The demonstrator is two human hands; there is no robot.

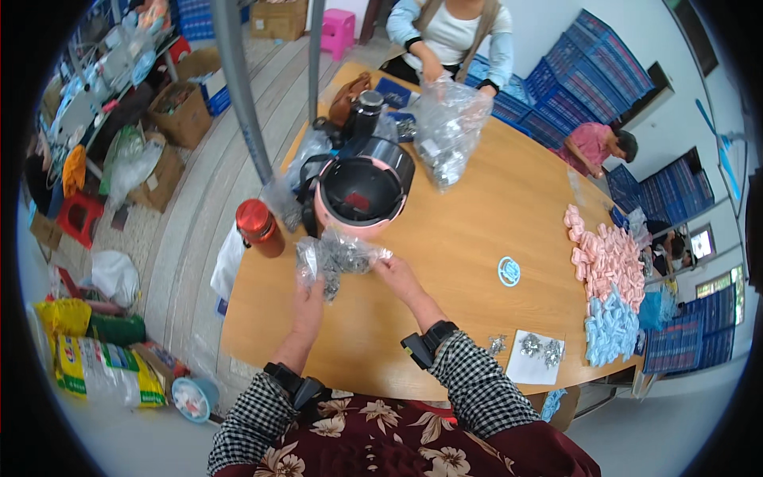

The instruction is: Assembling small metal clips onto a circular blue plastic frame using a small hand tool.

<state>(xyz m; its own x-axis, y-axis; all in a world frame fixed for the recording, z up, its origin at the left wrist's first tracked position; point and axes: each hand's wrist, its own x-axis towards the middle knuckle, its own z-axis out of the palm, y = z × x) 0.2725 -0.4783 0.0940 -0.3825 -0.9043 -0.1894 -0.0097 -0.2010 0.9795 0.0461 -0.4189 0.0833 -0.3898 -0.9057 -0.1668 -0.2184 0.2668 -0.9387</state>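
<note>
Between my two hands, over the table's left part, is a clear plastic bag (343, 253) with small silvery metal pieces in it. My left hand (307, 306) grips the bag's left side. At the bag's right edge, my right hand (399, 280) pinches the plastic. Just beyond the bag stands a pink-rimmed helmet (391, 208), open side up with a dark inside. A red bottle (260, 228) with a red lid is left of the bag. The single pieces inside the bag are too small to name.
The wooden table (469, 262) bears a blue ring-shaped bundle (509, 271), a white sheet (534, 364) with silvery pieces, and piles of pink bows (608, 258) and blue bows (612, 330). Across it, a person handles a clear bag (449, 131). A metal post (245, 95) rises at the left edge.
</note>
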